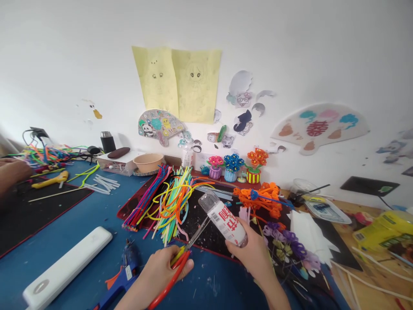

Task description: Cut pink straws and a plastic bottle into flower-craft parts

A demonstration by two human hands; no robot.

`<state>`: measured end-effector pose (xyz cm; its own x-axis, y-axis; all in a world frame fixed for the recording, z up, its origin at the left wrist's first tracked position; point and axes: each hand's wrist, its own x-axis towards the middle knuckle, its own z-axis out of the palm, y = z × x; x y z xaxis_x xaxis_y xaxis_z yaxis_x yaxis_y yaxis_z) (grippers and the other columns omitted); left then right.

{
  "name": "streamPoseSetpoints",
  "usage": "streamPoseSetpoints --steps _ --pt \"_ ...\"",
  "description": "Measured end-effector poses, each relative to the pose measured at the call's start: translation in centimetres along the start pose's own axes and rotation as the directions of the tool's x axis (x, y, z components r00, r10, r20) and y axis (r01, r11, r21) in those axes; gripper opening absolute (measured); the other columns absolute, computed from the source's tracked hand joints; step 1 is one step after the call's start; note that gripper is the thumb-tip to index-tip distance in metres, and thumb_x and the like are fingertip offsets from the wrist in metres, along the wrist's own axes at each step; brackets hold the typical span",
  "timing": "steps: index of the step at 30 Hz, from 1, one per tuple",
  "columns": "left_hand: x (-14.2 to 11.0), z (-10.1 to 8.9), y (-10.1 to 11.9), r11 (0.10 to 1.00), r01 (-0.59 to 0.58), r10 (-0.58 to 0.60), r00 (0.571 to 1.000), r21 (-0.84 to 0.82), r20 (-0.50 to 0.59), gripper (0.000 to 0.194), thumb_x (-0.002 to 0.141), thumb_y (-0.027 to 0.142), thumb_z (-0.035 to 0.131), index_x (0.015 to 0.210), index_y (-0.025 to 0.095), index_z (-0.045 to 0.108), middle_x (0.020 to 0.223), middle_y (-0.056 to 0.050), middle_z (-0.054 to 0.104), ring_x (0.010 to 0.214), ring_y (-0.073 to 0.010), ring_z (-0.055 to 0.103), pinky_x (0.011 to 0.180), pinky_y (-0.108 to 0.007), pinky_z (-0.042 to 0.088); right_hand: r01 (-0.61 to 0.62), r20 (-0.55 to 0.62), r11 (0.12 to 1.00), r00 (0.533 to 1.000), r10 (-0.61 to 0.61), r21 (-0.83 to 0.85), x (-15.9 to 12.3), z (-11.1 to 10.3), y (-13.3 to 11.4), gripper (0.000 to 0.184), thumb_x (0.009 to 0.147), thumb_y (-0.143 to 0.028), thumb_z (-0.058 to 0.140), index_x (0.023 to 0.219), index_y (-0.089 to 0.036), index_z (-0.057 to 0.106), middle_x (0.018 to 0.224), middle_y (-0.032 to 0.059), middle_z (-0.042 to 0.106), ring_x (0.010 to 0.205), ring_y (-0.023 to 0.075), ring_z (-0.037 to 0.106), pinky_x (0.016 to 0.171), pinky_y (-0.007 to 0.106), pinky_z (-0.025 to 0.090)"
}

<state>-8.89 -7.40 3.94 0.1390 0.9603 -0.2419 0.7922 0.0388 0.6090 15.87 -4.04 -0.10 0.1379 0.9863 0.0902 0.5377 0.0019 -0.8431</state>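
My left hand [164, 267] is closed around long-nose pliers [197, 234] with red and yellow handles. Their thin metal jaws point up and to the right, ending close to a clear plastic bottle [226, 221]. That bottle has a white label with red characters and a clear cap; it tilts up to the left, gripped at its base by my right hand [250, 247]. Behind the pliers lie bundles of colourful pipe cleaners [174, 196] on a dark mat [206, 239]. Orange pipe-cleaner flowers [266, 200] and purple flowers [287, 241] sit beyond and beside my right hand.
A blue glue gun [121, 275] and a long white device [69, 267] lie at left. Another person's hand [14, 174] is at the left edge, near a yellow glue gun [51, 179]. Small flower pots [230, 174] line the wall; a beige bowl [148, 163] stands further left.
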Motion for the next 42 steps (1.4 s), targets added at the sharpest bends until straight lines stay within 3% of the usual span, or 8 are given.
streamPoseSetpoints --steps 4,13,20,25,32,42 --pt "0.6 0.5 -0.6 1.000 0.016 -0.017 0.999 0.006 0.038 0.041 0.077 0.057 0.045 0.069 0.018 0.056 0.059 -0.002 0.059 0.054 -0.0153 0.052 0.048 -0.022 0.031 -0.002 0.037 1.000 0.999 0.002 0.000 0.1 0.1 0.5 0.060 0.062 -0.034 0.065 0.120 -0.017 0.058 0.093 0.0041 0.070 0.076 0.0236 0.065 0.066 0.029 0.050" --pt "0.3 -0.2 0.3 0.992 0.055 -0.039 0.989 -0.116 0.140 0.045 0.074 0.064 0.040 0.068 0.020 0.046 0.064 -0.004 0.065 0.050 -0.0149 0.054 0.050 -0.024 0.037 0.013 0.054 1.000 0.998 -0.014 0.006 0.2 0.0 0.7 0.063 0.063 -0.035 0.064 0.123 -0.014 0.056 0.097 0.0058 0.070 0.079 0.0228 0.066 0.071 0.028 0.051" --pt "0.5 -0.1 0.1 0.998 0.055 -0.051 0.993 -0.033 0.109 0.042 0.073 0.061 0.041 0.068 0.020 0.048 0.062 -0.004 0.063 0.059 -0.0187 0.059 0.052 -0.025 0.038 0.018 0.076 1.000 0.997 -0.019 0.014 0.4 0.3 1.2 0.062 0.063 -0.033 0.065 0.122 -0.016 0.056 0.093 0.0035 0.070 0.077 0.0211 0.065 0.068 0.027 0.050" --pt "0.3 -0.5 0.2 0.995 0.056 -0.045 0.989 -0.077 0.144 0.041 0.075 0.061 0.041 0.068 0.021 0.047 0.064 -0.003 0.065 0.055 -0.0167 0.057 0.054 -0.025 0.038 0.014 0.079 1.000 0.997 -0.013 -0.012 0.4 0.4 1.5 0.063 0.064 -0.034 0.065 0.123 -0.015 0.055 0.097 0.0056 0.069 0.080 0.0224 0.065 0.070 0.028 0.050" --pt "0.5 -0.4 0.0 0.999 0.051 -0.051 0.994 0.004 0.092 0.035 0.075 0.054 0.045 0.064 0.021 0.044 0.062 -0.002 0.063 0.060 -0.0173 0.059 0.054 -0.024 0.035 0.028 0.078 1.000 0.997 -0.028 0.010 0.1 0.1 1.0 0.060 0.064 -0.034 0.064 0.121 -0.016 0.056 0.092 0.0041 0.070 0.074 0.0215 0.065 0.067 0.028 0.050" --pt "0.4 -0.4 -0.3 0.996 0.045 -0.034 0.990 -0.075 0.140 0.043 0.074 0.062 0.042 0.065 0.021 0.043 0.060 -0.003 0.062 0.057 -0.0173 0.059 0.055 -0.024 0.038 0.062 0.092 0.998 0.994 -0.062 -0.001 0.3 0.5 1.6 0.059 0.064 -0.032 0.063 0.121 -0.018 0.057 0.092 0.0045 0.070 0.074 0.0219 0.065 0.065 0.027 0.050"
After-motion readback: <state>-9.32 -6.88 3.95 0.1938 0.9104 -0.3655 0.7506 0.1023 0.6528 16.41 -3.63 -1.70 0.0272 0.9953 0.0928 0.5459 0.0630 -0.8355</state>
